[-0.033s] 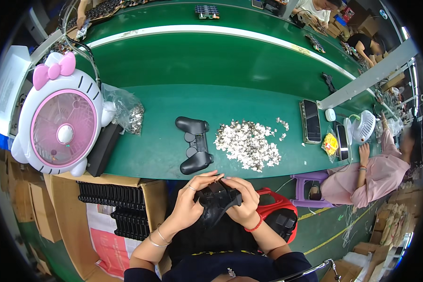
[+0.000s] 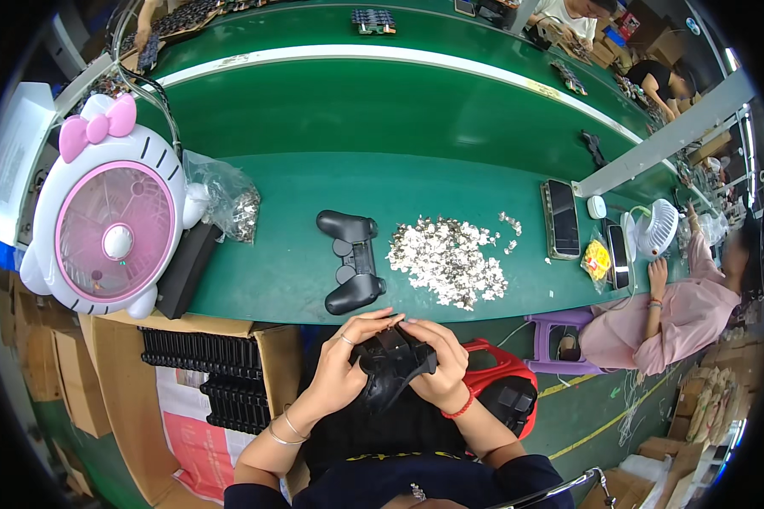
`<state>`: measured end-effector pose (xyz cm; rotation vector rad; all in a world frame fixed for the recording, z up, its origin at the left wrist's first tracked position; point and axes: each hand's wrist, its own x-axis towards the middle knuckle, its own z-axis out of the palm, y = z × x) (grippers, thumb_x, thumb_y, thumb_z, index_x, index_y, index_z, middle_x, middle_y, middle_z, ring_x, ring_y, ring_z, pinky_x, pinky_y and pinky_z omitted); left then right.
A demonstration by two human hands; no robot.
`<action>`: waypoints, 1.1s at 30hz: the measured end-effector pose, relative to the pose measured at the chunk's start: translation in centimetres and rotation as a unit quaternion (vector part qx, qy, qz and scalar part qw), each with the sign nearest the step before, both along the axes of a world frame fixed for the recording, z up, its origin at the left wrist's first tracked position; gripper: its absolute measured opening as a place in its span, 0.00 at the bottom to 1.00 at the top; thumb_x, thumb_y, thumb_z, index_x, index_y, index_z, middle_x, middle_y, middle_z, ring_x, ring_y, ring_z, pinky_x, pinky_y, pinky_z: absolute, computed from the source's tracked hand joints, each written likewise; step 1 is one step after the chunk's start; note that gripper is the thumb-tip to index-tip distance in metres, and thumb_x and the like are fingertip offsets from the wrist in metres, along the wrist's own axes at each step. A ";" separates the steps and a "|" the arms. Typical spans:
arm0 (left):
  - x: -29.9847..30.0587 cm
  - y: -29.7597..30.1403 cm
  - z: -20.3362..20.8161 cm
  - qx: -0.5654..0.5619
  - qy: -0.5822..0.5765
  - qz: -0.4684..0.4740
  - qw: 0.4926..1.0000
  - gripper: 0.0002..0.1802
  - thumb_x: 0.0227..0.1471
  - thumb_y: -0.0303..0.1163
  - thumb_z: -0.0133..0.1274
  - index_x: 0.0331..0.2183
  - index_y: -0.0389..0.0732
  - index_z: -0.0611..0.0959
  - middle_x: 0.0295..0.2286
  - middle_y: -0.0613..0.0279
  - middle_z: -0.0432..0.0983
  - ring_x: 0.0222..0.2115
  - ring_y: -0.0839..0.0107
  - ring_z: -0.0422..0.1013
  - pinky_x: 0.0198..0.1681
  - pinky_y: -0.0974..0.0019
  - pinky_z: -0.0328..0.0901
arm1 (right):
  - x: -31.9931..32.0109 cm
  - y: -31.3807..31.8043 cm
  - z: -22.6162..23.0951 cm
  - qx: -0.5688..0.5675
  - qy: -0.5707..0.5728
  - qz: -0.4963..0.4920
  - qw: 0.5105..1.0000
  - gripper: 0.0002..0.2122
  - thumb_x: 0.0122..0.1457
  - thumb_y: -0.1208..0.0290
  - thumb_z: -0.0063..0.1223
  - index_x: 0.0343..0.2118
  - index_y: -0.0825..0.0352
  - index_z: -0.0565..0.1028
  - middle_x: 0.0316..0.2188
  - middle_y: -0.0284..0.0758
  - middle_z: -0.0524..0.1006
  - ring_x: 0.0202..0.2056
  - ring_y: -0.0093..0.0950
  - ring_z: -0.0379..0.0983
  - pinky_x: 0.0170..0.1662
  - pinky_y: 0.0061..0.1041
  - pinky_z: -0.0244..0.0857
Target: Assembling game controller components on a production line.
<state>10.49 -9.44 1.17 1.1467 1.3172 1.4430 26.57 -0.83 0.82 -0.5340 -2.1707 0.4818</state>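
Just past the table's front edge, I hold a black game controller shell (image 2: 390, 366) between both hands. My left hand (image 2: 345, 366) is closed round its left side, with the thumb pressed on it. On the other side, my right hand (image 2: 440, 365) grips it, fingers curled over the far edge. The fingertips of both hands meet at the top, and what lies beneath them is hidden. Another black controller (image 2: 354, 263) rests on the green table straight ahead. To its right spreads a pile of small white and metallic parts (image 2: 447, 261).
A pink and white fan (image 2: 117, 208) stands at left beside a clear bag of small parts (image 2: 244, 212). Below sits a cardboard box (image 2: 127, 399) holding black pieces. Phones (image 2: 560, 219) lie at right. A co-worker in pink (image 2: 675, 318) sits near a purple stool (image 2: 560, 341).
At the far upper left, another person's hand and the part it holds have shifted slightly. My own hands and the controller shell stay in place.
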 end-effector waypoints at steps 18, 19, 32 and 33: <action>-0.3 0.4 0.4 0.075 0.070 0.036 0.994 0.29 0.45 0.18 0.63 0.51 0.36 0.75 0.49 0.48 0.78 0.53 0.53 0.73 0.57 0.56 0.67 | -0.8 1.6 0.7 -0.085 0.057 0.044 0.994 0.14 0.47 0.73 0.66 0.39 0.69 0.81 0.36 0.38 0.82 0.38 0.36 0.78 0.42 0.30 0.71; -0.1 0.3 0.6 0.050 0.018 0.049 0.997 0.33 0.45 0.18 0.63 0.54 0.36 0.72 0.50 0.48 0.77 0.54 0.53 0.73 0.58 0.56 0.66 | -0.9 1.7 0.7 -0.080 0.061 0.052 0.994 0.15 0.46 0.73 0.67 0.38 0.69 0.81 0.36 0.38 0.82 0.38 0.36 0.78 0.42 0.30 0.71; -1.4 0.2 -1.6 0.127 0.151 0.295 0.935 0.28 0.54 0.23 0.53 0.56 0.35 0.66 0.55 0.48 0.62 0.57 0.56 0.61 0.61 0.55 0.57 | -5.9 6.9 1.7 -0.324 0.020 -0.068 0.943 0.07 0.57 0.74 0.64 0.27 0.70 0.77 0.16 0.26 0.73 0.17 0.11 0.58 0.21 0.18 0.51; -1.4 0.2 -1.7 0.114 0.160 0.315 0.928 0.27 0.53 0.21 0.54 0.55 0.35 0.67 0.54 0.47 0.63 0.56 0.55 0.62 0.61 0.56 0.57 | -6.8 6.8 1.3 -0.330 -0.012 -0.082 0.940 0.09 0.57 0.72 0.65 0.26 0.70 0.77 0.15 0.27 0.73 0.17 0.12 0.59 0.20 0.19 0.52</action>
